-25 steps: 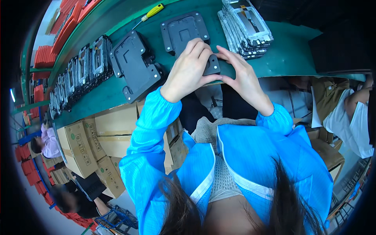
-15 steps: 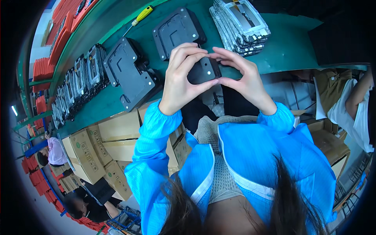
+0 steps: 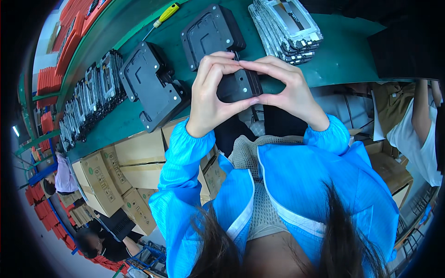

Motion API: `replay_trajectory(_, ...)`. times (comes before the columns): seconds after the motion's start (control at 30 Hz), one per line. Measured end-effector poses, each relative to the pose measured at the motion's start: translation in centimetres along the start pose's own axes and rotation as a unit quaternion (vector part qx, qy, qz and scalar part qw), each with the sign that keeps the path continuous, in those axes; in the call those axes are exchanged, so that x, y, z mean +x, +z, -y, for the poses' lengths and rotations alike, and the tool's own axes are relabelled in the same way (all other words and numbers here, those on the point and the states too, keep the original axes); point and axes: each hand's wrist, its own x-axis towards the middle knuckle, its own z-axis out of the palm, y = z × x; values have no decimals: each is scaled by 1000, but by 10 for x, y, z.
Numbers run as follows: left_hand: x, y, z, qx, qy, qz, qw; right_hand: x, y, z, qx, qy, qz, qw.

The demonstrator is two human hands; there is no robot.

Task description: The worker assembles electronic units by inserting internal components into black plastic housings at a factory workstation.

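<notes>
Both my hands are at the near end of a black fixture block (image 3: 238,85) with white round studs, at the front edge of the green bench. My left hand (image 3: 211,90) curls round its left side, thumb at the near edge and fingers at the far edge. From the right, my right hand (image 3: 289,88) arches over, its fingertips meeting the left ones and its thumb beside the left thumb. Whether a thin part lies under the fingertips is hidden. Behind them stands the fixture's larger section (image 3: 208,34). A second black fixture (image 3: 150,85) lies to the left.
A stack of metal-framed panels (image 3: 289,30) stands at the far right of the bench (image 3: 340,55). More panels (image 3: 95,90) stand in a row at the left. A yellow-handled screwdriver (image 3: 166,15) lies at the back. Cardboard boxes (image 3: 104,180) are below left; other people work nearby.
My right fingers have flattened and moved left, closing onto the left fingertips over the block. My thumbs have drawn together slightly at the near edge. The view has shifted a little.
</notes>
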Motion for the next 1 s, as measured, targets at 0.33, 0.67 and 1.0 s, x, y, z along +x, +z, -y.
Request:
replay_trajectory(0.33, -3, -3, 2, -43, -14, -23, 999, -5, -7, -10, -15, 8, 9, 1000)
replay_trajectory(0.67, -4, -37, -20, -229, 9, -351, 908, -5, 2, 1, -128, -6, 22, 992)
replay_trajectory(1.0, -33, -126, -22, 175, -30, -202, 963, -7, 4, 5, -161, 23, 30, 986)
